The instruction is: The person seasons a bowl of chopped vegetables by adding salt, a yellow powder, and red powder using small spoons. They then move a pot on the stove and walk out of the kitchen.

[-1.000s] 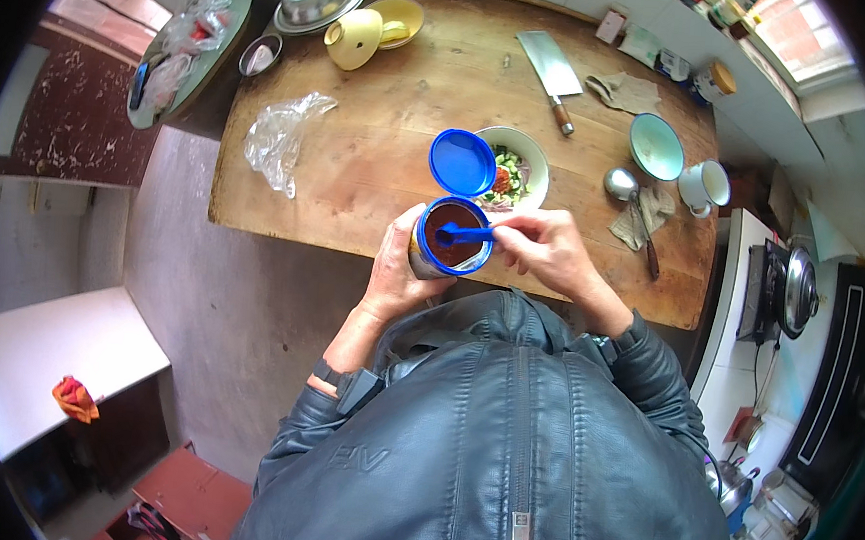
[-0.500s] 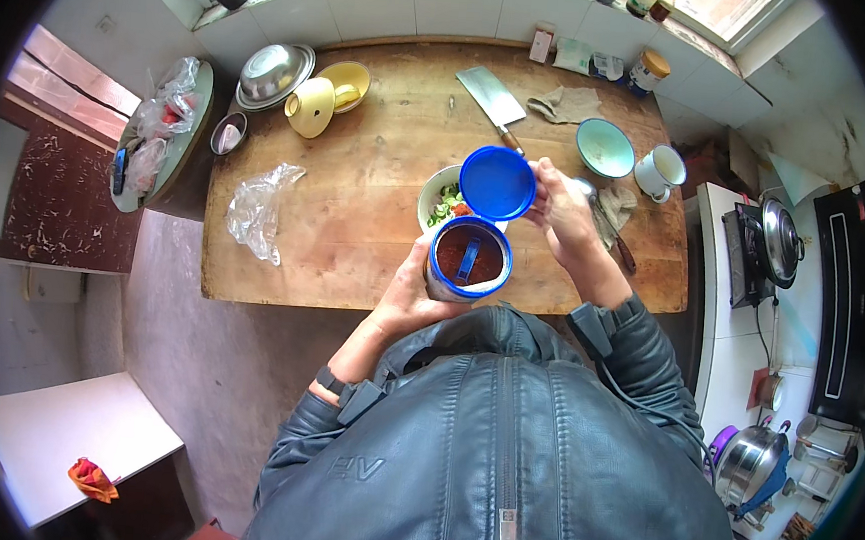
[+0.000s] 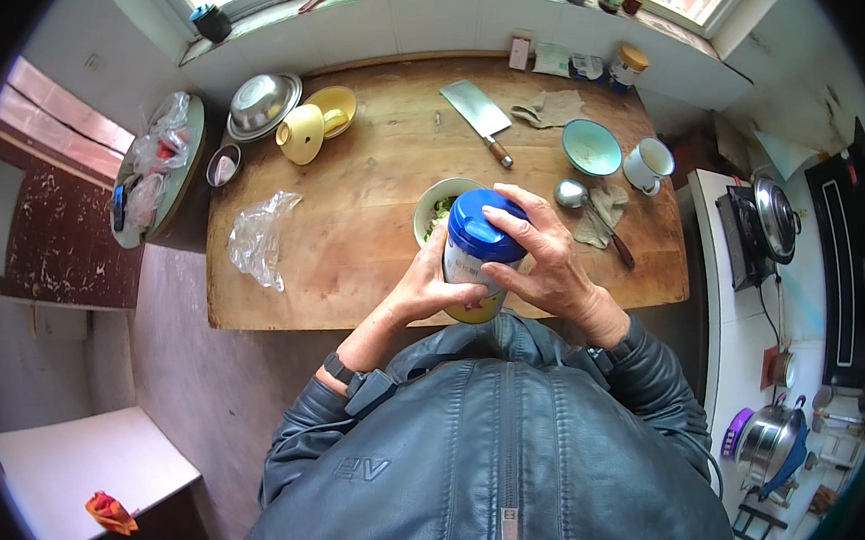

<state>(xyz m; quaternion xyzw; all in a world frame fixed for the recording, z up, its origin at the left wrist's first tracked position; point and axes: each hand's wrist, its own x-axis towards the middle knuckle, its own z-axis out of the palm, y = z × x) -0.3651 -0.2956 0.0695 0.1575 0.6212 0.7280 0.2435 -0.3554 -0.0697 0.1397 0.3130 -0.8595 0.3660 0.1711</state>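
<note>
A white canister (image 3: 466,268) with a printed side is held upright just above the table's near edge. My left hand (image 3: 425,284) is closed around its body. Its blue lid (image 3: 480,223) sits on top, and my right hand (image 3: 556,264) grips it with fingers over the top and thumb at the side. Whether the lid is fully pressed down I cannot tell. Right behind the canister stands a pale bowl (image 3: 424,209) with chopped green pieces, partly hidden by the canister and my hands.
On the wooden table (image 3: 355,234), a cleaver (image 3: 477,108) lies beyond the bowl. A ladle (image 3: 570,193), a green bowl (image 3: 591,149) and an enamel mug (image 3: 647,166) are on the right. To the left are a clear plastic bag (image 3: 261,240), a yellow cup (image 3: 299,138) and metal bowls (image 3: 264,103).
The blue lid, held up beside the open canister before, now covers its mouth. My right hand has moved down and left with it. The spoon and brown-red contents are now hidden.
</note>
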